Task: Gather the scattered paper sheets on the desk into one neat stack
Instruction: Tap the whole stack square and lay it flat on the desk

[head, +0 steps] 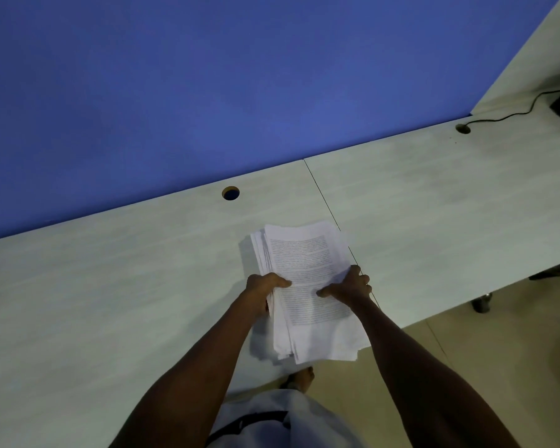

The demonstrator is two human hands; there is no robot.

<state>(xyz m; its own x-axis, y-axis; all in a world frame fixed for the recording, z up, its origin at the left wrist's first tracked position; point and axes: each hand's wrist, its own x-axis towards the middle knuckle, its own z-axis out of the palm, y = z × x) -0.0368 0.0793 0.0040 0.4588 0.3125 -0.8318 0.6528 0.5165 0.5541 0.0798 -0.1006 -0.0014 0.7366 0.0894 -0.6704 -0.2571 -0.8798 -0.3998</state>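
At the pale wooden desk's (110, 286) near edge, toward five o'clock, the left hand (264, 291) and right hand (349, 287) pinch a thick, fanned stack of white printed paper sheets (304, 260) by its long sides, where these floppy, slippery sheets seem best held.

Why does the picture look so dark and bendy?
In the head view the light is dim and bluish, so the arms look very dark; the papers cast a soft shadow left onto the desk; the wide lens bends the desk's edges; the print is too blurry to read.
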